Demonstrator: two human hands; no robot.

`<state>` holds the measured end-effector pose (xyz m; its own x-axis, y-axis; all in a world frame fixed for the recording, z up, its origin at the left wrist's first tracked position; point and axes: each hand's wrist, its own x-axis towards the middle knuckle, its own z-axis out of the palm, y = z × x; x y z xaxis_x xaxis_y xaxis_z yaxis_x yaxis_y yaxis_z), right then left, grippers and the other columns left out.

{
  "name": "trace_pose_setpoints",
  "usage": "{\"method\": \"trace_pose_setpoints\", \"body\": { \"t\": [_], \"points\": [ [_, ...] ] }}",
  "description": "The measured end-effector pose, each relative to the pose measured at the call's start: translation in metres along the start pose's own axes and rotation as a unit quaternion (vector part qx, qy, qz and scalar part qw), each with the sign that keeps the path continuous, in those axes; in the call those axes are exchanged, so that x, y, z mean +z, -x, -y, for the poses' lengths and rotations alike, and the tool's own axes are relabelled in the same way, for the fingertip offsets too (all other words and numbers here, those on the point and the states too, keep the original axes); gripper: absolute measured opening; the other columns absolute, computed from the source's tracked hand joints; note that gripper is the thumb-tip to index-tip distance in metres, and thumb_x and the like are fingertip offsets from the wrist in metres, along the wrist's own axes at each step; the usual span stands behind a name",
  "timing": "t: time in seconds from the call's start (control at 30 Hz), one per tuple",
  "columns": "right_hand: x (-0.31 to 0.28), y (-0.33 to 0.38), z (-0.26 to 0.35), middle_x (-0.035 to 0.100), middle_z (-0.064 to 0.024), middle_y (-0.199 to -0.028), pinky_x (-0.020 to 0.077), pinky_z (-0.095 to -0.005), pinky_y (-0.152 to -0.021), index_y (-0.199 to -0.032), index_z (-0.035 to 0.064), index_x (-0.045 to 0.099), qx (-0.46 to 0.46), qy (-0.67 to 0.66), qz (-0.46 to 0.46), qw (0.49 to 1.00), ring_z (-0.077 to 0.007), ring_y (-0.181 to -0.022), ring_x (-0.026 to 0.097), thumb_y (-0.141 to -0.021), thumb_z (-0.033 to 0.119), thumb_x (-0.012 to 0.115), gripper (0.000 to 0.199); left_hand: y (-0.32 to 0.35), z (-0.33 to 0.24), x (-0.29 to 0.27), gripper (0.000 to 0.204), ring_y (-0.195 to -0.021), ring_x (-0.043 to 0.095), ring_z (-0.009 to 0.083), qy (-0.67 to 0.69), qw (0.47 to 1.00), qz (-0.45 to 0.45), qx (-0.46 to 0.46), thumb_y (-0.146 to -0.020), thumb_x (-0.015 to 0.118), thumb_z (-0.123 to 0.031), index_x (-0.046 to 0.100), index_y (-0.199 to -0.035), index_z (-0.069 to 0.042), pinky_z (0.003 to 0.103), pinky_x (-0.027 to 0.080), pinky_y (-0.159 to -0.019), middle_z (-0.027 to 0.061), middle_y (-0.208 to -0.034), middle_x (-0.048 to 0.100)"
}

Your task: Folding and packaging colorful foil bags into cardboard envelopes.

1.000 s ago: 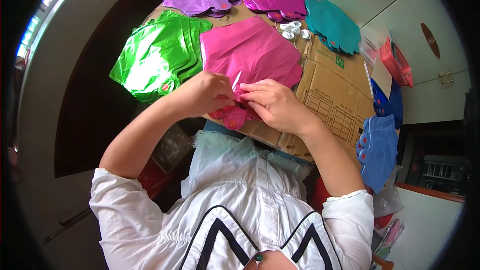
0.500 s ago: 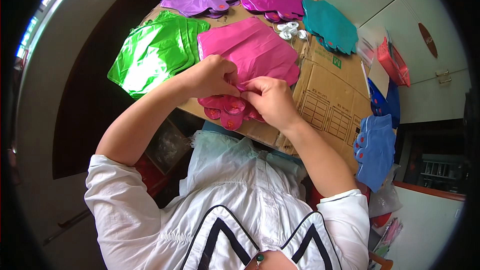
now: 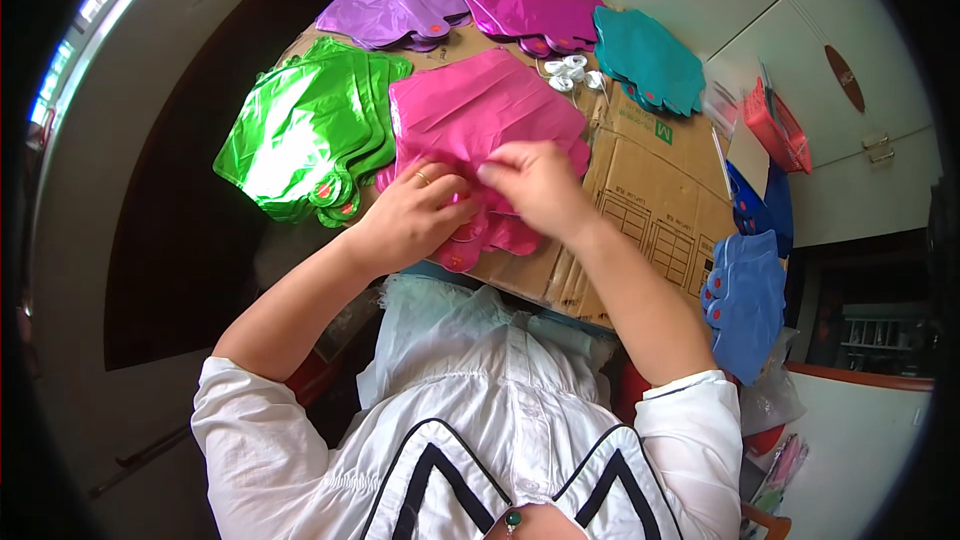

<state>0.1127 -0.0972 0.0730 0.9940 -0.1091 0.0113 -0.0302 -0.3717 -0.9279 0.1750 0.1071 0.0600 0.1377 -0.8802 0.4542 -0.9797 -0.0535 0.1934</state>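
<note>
A stack of flat pink foil balloons lies on flattened brown cardboard in front of me. My left hand, with a ring on one finger, presses on the stack's near edge and pinches the pink foil. My right hand rests on the same stack just to the right, fingers curled onto the top pink sheet. Both hands touch the pink balloons close together.
Green foil balloons lie left of the pink stack. Purple, magenta and teal stacks lie farther back, with small white ribbon rolls. Blue balloons hang at the right, near a red basket.
Both hands have moved down from holding a pink balloon up close to me onto the pink stack on the cardboard. The head view has tilted slightly.
</note>
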Motion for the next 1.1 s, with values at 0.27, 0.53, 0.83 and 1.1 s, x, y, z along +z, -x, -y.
{"method": "trace_pose_setpoints", "body": {
  "t": [0.27, 0.53, 0.83, 1.1],
  "points": [
    [-0.199, 0.009, 0.051, 0.068, -0.0044, -0.079, 0.0478, -0.0239, -0.062, -0.089, -0.0006, 0.068, -0.157, -0.066, -0.377, 0.911, -0.0096, -0.065, 0.06, -0.082, 0.013, 0.074, 0.017, -0.007, 0.0, -0.009, 0.037, -0.107, 0.054, 0.031, 0.058, 0.99, 0.041, -0.12, -0.079, 0.07, -0.019, 0.064, -0.114, -0.013, 0.042, 0.041, -0.093, 0.0098, -0.109, 0.055],
    [-0.152, 0.141, 0.018, 0.066, -0.0131, -0.1, 0.0498, -0.0427, -0.089, -0.087, 0.0063, 0.064, -0.244, 0.497, -0.12, 0.824, -0.0293, -0.093, 0.063, -0.072, 0.006, 0.073, 0.018, -0.026, -0.001, -0.021, 0.045, -0.112, 0.051, 0.0299, 0.057, 0.98, 0.095, -0.166, -0.076, 0.073, -0.025, 0.064, -0.119, -0.015, 0.043, 0.038, -0.097, 0.0096, -0.12, 0.054],
    [-0.111, 0.174, -0.032, 0.065, -0.0155, -0.116, 0.041, -0.0468, -0.102, -0.105, 0.0041, 0.066, -0.14, 0.355, -0.016, 0.924, -0.032, -0.113, 0.059, -0.076, 0.037, 0.074, 0.044, -0.018, 0.0, -0.022, 0.039, -0.109, 0.056, 0.0322, 0.107, 0.975, 0.035, -0.189, -0.076, 0.072, -0.011, 0.064, -0.114, -0.009, 0.041, 0.045, -0.094, 0.0122, -0.118, 0.057],
    [-0.112, 0.172, -0.025, 0.065, -0.0175, -0.114, 0.0383, -0.0471, -0.104, -0.115, 0.0002, 0.063, -0.085, 0.275, -0.003, 0.958, -0.0365, -0.115, 0.057, -0.089, 0.049, 0.058, 0.055, 0.056, 0.023, -0.086, 0.023, -0.098, 0.062, 0.0299, 0.011, 0.963, -0.066, -0.261, -0.079, 0.07, -0.008, 0.067, -0.101, -0.007, 0.037, 0.051, -0.082, 0.0113, -0.105, 0.063]
  ]
}}
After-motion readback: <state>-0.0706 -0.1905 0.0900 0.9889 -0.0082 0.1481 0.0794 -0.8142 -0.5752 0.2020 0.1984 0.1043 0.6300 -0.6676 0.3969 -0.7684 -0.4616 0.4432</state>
